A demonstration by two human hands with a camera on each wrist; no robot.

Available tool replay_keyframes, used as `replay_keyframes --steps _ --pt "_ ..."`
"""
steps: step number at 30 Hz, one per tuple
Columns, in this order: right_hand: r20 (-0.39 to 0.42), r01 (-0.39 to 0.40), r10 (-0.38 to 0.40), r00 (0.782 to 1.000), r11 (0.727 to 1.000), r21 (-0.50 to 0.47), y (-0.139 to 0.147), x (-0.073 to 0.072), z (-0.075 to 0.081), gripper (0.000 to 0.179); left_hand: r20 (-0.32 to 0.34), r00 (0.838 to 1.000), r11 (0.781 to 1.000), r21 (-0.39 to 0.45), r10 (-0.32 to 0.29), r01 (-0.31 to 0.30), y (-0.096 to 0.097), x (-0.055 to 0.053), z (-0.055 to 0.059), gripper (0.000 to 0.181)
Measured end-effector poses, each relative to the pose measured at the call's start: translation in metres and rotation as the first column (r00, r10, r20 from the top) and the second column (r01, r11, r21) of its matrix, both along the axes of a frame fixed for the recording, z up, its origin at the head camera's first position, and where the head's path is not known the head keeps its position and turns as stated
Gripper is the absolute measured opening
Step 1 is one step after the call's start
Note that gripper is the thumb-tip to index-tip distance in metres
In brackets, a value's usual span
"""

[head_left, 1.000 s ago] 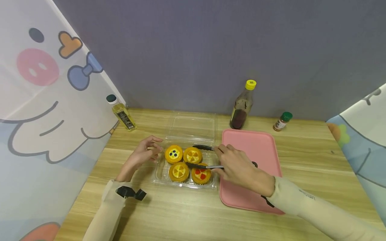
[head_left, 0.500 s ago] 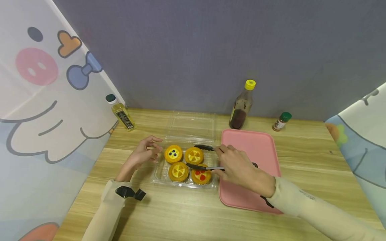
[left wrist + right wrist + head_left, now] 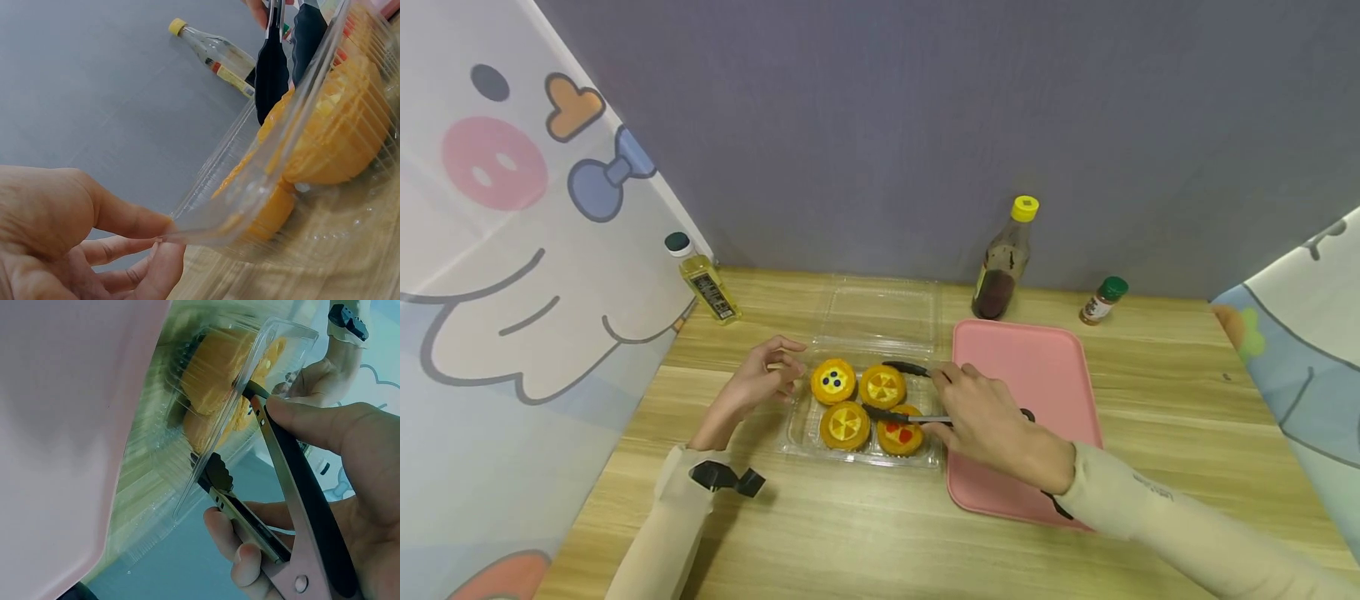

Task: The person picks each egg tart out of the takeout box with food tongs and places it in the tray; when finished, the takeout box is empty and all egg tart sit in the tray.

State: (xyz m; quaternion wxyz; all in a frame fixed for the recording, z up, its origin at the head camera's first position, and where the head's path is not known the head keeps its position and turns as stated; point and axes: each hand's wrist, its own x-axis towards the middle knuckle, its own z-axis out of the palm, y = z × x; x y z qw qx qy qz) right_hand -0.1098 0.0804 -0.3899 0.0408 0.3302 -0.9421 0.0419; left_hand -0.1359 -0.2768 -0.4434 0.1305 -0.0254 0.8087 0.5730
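Observation:
A clear plastic container (image 3: pixel 868 459) with its lid (image 3: pixel 880 312) folded back holds several tarts. My left hand (image 3: pixel 758 377) pinches its left rim between thumb and fingers, as the left wrist view shows. My right hand (image 3: pixel 988 421) grips black-tipped metal tongs (image 3: pixel 284 453). Their spread tips straddle the back right tart (image 3: pixel 882 387), topped with yellow wedges. The front tip (image 3: pixel 883 413) partly covers the red-topped tart (image 3: pixel 895 442). A tart with dark berries (image 3: pixel 833 382) sits back left, and another wedge-topped tart (image 3: pixel 845 426) is in front of it.
Right of the container lies a pink tray (image 3: pixel 1045 358), partly under my right forearm. Along the back stand a dark sauce bottle (image 3: pixel 997 279) with a yellow cap, a small green-capped jar (image 3: pixel 1103 302) and an oil bottle (image 3: pixel 709 287) at left. A grey partition (image 3: pixel 880 142) rises behind.
My right hand and wrist have shifted slightly left with the tongs. The back right tart has moved a little between frames. The left hand keeps its place at the rim.

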Motion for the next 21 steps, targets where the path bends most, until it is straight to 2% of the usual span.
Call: replay_keyframes --steps 12,17,21 --pt "-0.049 -0.018 0.016 0.999 0.999 -0.030 -0.0016 -0.0008 -0.0031 0.069 -0.007 1.000 1.000 0.003 0.002 -0.002 0.0018 -0.0006 0.0007 0.045" --pt "-0.040 -0.019 0.018 0.999 0.999 -0.046 0.0017 0.0008 -0.0040 0.069 -0.008 1.000 1.000 0.001 0.004 -0.004 0.0025 0.0007 0.0015 0.045" --pt "-0.023 -0.011 0.009 1.000 0.995 -0.098 0.0064 0.0018 -0.0034 0.072 -0.004 1.000 1.000 -0.003 0.009 -0.009 0.0020 0.0019 0.0014 0.045"
